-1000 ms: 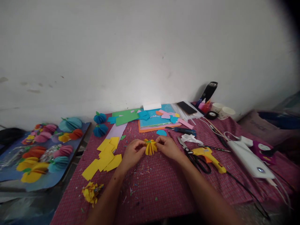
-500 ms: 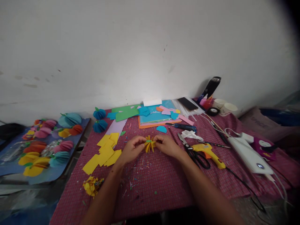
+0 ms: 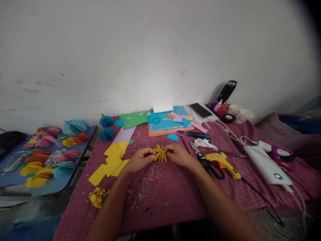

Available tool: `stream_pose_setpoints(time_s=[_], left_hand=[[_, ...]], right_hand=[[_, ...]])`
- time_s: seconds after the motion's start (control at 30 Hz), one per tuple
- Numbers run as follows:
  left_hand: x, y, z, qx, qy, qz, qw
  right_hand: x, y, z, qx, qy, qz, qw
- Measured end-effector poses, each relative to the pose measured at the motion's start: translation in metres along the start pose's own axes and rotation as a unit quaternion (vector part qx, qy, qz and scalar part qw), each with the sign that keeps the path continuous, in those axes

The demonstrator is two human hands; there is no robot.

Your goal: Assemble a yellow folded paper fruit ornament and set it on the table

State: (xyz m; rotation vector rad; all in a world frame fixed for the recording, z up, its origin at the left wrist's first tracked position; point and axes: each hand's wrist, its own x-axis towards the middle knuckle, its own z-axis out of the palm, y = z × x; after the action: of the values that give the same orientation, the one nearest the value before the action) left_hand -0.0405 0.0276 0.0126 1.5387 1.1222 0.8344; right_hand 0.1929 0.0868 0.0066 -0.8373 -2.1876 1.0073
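The yellow paper ball [image 3: 160,157], a ring of folded leaves spread around a small green piece [image 3: 161,150], is between the two hands over the middle of the cloth-covered bench [image 3: 175,204]; whether its underside rests on the cloth or hangs just above it, I cannot tell. The left hand [image 3: 140,159] has its thumb and fingers closed on the ball's left edge, and the right hand [image 3: 178,155] pinches the opposite edge, its fingertips partly hidden by the paper. The likeliest trouble is in the folds: too hard a squeeze could crush or crease a leaf, and pulling the hands apart unevenly could tear one loose near the centre or shift the green piece. The loose scraps [image 3: 155,175] strewn just in front of the hands could cling to the paper if any glue on it is tacky. On the right, the scissors [image 3: 201,157] lie with blades parted near the right forearm [image 3: 217,199], and the yellow glue gun [image 3: 223,163] lies just beside them; an outward sweep of that arm could catch a blade or, if the gun is hot, its nozzle. On the left, a careless elbow could knock the crumpled yellow paper [image 3: 97,197] off its spot.
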Motion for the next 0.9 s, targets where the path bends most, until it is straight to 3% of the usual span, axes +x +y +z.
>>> stream_pose_setpoints(time_s=[0.27,0.47,0.9], left_hand=[[0.0,0.007,0.002,0.05,0.004,-0.007,0.999],[-0.002,0.013,0.012,0.098,0.025,0.013,0.995],[0.0,0.013,0.015,0.114,0.055,0.025,0.992]], right_hand=[[-0.005,-0.015,-0.007,0.058,-0.037,0.038,0.997],[-0.006,-0.019,-0.004,0.02,-0.017,0.074,0.997],[-0.006,-0.014,-0.004,0.06,-0.015,0.07,0.996]])
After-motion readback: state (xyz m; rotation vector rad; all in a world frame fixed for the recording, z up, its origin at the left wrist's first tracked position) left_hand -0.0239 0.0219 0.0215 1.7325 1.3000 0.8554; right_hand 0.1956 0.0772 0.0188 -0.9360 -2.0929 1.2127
